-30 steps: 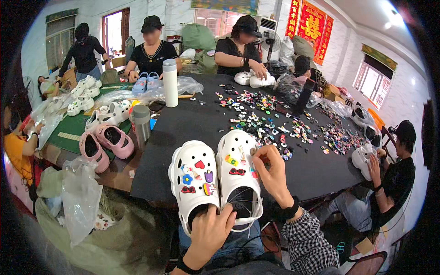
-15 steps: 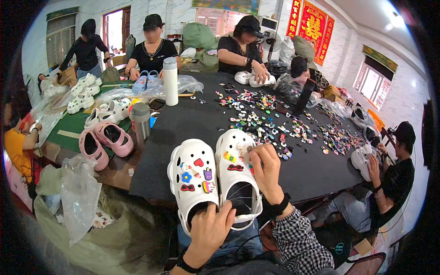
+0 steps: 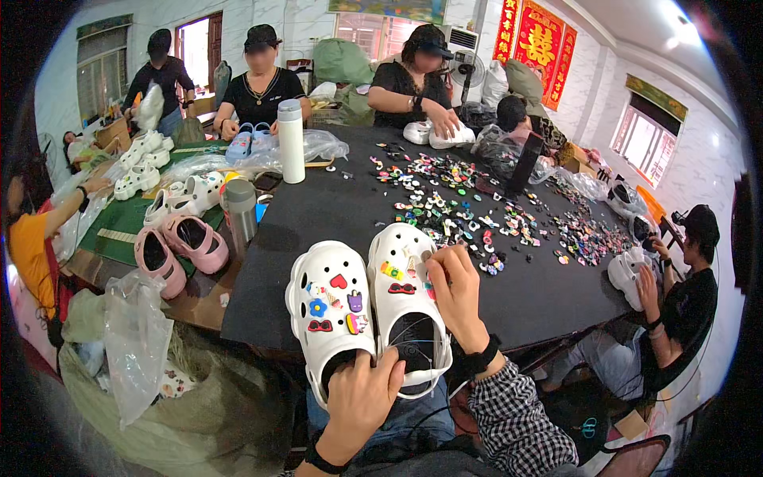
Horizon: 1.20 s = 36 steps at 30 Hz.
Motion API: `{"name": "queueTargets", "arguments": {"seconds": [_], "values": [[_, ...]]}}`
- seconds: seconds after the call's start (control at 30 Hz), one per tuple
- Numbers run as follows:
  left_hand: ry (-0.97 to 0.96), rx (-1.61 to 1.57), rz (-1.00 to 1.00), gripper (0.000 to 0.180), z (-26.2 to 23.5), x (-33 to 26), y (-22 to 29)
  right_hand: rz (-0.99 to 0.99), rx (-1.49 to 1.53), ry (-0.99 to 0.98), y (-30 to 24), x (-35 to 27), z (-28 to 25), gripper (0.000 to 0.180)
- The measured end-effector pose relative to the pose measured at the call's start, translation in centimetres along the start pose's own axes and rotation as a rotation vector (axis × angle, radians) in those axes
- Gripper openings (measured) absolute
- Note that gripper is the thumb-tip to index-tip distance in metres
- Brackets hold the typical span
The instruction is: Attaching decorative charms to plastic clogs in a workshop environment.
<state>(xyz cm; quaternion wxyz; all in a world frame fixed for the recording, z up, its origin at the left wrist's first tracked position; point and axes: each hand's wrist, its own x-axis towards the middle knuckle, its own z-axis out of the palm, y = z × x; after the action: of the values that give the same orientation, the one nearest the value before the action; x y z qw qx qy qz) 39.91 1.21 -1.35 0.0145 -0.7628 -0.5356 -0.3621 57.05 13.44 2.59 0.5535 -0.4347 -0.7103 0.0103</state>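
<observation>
In the head view, two white clogs lie side by side, toes away from the person, at the near edge of the black surface [image 3: 334, 215], heels hanging just over the rim, which puts their perforated tops within reach of both hands. The left hand [image 3: 359, 397] comes up from the lower edge, its grip closed on the heel rim between the pair, thumb towards the left clog [image 3: 328, 314] and fingers curled on the heel strap of the right clog [image 3: 404, 298], seemingly to pin the shoes flat against pressure from above. The right hand [image 3: 455, 286] arches over from a checked sleeve [image 3: 517, 421], wrist bent, fingertips pinched together against the upper right side of the right clog; whether a charm sits in that pinch cannot be told. The left clog carries a heart, a flower, a bow and other charms (the right one fewer). A spread of loose coloured charms [image 3: 477, 207] lies just beyond. Pink clogs [image 3: 179, 246] and a steel flask [image 3: 241, 211] stand to the left.
</observation>
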Motion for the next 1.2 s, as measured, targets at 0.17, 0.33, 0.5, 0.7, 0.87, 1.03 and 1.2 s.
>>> {"name": "queueTargets", "arguments": {"seconds": [0.17,0.33,0.5,0.7,0.87,1.03,1.2], "values": [[0.005,0.009,-0.005,0.020,-0.1,0.1,-0.1,-0.115,-0.011,0.001,-0.1,0.5,0.5,0.005],[0.032,-0.018,0.019,0.019,-0.1,0.2,-0.1,-0.080,-0.023,-0.039,-0.4,0.7,-0.3,0.007],[0.079,-0.026,0.018,0.019,0.3,-0.1,-0.3,-0.123,-0.047,-0.067,0.2,0.8,0.1,0.010],[0.063,-0.004,-0.008,0.019,0.1,0.0,0.0,-0.053,-0.080,-0.089,-0.4,0.0,0.1,0.008],[0.052,0.007,0.001,0.019,0.2,0.1,0.1,0.018,-0.061,0.033,-0.2,-0.2,0.3,0.005],[0.027,0.000,-0.021,0.020,0.2,-0.3,0.0,0.015,0.009,0.117,-0.4,-0.6,0.6,0.011],[0.019,0.008,-0.023,0.021,0.4,-0.3,0.0,0.008,0.035,0.108,-0.3,-0.9,0.4,0.011]]}}
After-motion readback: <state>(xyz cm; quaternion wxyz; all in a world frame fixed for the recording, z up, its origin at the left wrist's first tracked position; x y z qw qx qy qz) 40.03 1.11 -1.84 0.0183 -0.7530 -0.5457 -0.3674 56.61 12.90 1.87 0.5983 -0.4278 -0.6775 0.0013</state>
